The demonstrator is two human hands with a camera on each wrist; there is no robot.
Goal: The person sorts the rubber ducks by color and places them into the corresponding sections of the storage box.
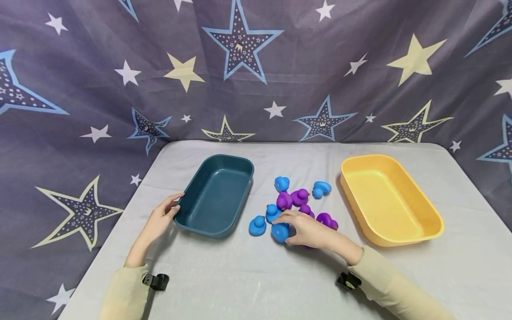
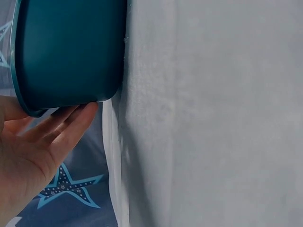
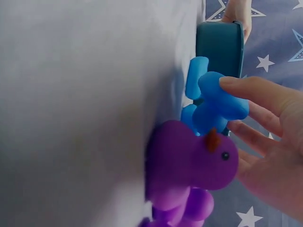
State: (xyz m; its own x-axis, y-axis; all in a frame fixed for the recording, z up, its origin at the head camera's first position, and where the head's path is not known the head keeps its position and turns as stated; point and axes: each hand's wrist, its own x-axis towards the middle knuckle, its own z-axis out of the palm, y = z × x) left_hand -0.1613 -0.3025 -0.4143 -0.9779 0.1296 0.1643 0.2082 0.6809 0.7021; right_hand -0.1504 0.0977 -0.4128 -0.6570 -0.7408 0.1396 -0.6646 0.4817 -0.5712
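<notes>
My right hand pinches a blue rubber duck between thumb and fingers, amid a loose group of ducks on the table. In the right wrist view the thumb lies on top of this duck, which is tipped over. A purple duck with an orange beak is close beside that hand. On the left, my left hand touches the outer end of a teal bin. Its fingers lie nearly straight against the bin's wall, near the rim. The bin's inside is bare.
A yellow bin stands at the right with nothing in it. Other blue ducks and purple ducks sit between the bins, some touching. A star-patterned cloth hangs behind the white-covered table.
</notes>
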